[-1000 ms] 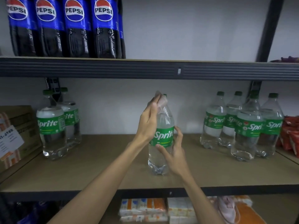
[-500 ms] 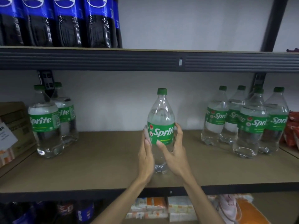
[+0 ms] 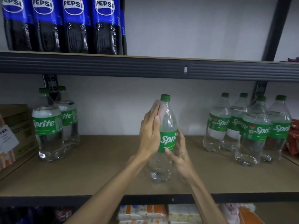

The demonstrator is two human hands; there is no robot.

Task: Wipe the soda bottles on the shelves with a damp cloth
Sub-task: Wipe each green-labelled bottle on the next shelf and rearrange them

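Note:
A clear Sprite bottle with a green label and cap stands upright in the middle of the brown shelf board. My left hand lies flat against the bottle's upper left side. Its straight fingers press a pale pink cloth onto the bottle's shoulder, just below the cap. My right hand holds the bottle low on its right side, the thumb across the front under the label and the fingers behind it.
Two Sprite bottles stand at the left by a cardboard box. Several more Sprite bottles cluster at the right beside red packets. Pepsi bottles fill the upper shelf. Packaged goods lie on the shelf below.
My left hand slid the cloth from the bottle's top down to its lower side, then back up to the shoulder. My right hand stayed on the bottle.

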